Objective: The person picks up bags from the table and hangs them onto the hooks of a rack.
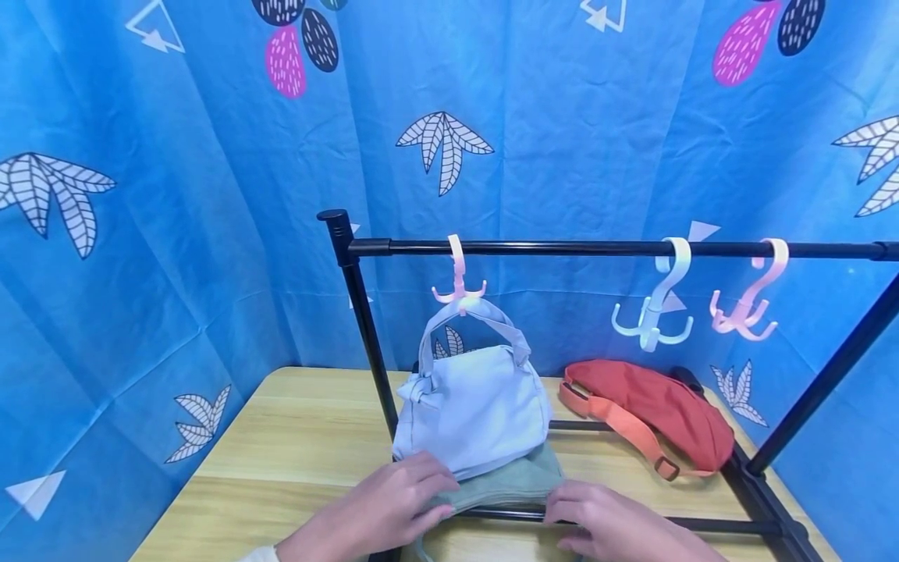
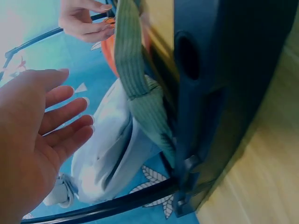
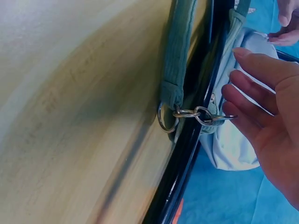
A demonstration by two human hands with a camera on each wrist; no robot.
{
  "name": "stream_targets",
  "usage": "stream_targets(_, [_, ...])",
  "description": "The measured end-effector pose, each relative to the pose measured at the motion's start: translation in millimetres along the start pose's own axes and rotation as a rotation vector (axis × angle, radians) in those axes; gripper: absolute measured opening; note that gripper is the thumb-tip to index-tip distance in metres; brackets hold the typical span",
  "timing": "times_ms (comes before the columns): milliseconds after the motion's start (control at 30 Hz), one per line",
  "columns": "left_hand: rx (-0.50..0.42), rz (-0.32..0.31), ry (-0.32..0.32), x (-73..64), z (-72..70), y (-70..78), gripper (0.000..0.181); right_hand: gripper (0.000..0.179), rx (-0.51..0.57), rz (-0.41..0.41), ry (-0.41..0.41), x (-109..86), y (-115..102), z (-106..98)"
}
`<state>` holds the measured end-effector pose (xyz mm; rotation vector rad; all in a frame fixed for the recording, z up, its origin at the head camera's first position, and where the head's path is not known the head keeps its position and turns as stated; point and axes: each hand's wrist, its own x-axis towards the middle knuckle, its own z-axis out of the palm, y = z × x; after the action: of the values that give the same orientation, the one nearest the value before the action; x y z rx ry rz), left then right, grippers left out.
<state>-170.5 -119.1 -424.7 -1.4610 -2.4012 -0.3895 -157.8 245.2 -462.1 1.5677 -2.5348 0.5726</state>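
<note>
In the head view a light blue handbag (image 1: 485, 410) hangs by its handle from a pink hook (image 1: 460, 290). Partly covered by it, a green bag (image 1: 509, 480) lies low on the rack. My left hand (image 1: 396, 503) is at the green bag's left front corner, fingers loosely bent and gripping nothing. At the right corner is my right hand (image 1: 597, 515), also relaxed. The right wrist view shows a green strap (image 3: 177, 56) with metal rings (image 3: 187, 113); a fingertip is close to the ring end, and contact is unclear. More green strap (image 2: 131, 65) appears in the left wrist view.
A black rack (image 1: 562, 248) stands on the wooden table (image 1: 281, 437). A light blue hook (image 1: 653, 312) and another pink hook (image 1: 747, 308) hang on its bar. A red waist bag (image 1: 646, 406) with an orange strap lies behind on the right. Blue patterned cloth (image 1: 562, 156) surrounds the table.
</note>
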Motion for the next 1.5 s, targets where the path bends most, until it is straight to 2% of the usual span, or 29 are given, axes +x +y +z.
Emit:
stream_targets(133, [-0.037,0.031,-0.058,-2.8,2.9,1.4,0.025,0.02,0.046,0.05,-0.073,-1.0,-2,-1])
stream_targets(233, [-0.101,0.013,-0.134,-5.0,3.3,2.5,0.028,0.018,0.047,0.048,-0.097,-1.1,-2,1])
stream_targets(333, [-0.175,-0.009,-0.214,-7.6,4.4,3.7,0.033,0.019,-0.035,-0.032,-0.066,-1.3,-2,7])
stream_targets(500, [-0.262,0.018,-0.289,-10.5,9.6,3.8,0.036,0.005,-0.198,-0.169,-0.004,-3.3,-4,16])
stream_targets(567, [-0.298,0.023,-0.321,-11.7,11.6,2.9,0.037,0.001,-0.215,-0.194,-0.017,-4.2,-4,17])
stream_targets(700, [-0.335,0.028,-0.377,-14.8,15.8,1.7,0.043,0.004,-0.231,-0.233,-0.042,-5.2,-2,20])
stream_targets(833, [-0.319,0.085,-0.395,-17.0,21.8,2.1,0.036,0.005,-0.231,-0.224,-0.068,-5.7,-3,21])
stream_targets(967, [-0.313,0.132,-0.409,-17.8,26.8,4.3,0.029,0.003,-0.283,-0.266,-0.075,-5.8,-4,23])
stream_targets(1200, [-0.278,0.206,-0.379,-14.0,31.2,10.9,0.024,0.007,-0.373,-0.321,-0.166,-8.3,-3,26])
stream_targets(1367, [-0.255,0.226,-0.382,-13.1,30.1,10.3,0.031,0.01,-0.415,-0.335,-0.167,-8.6,-1,29])
stream_targets(1500, [-0.261,0.214,-0.372,-13.8,29.6,10.1,0.032,0.012,-0.409,-0.344,-0.159,-8.5,-1,29])
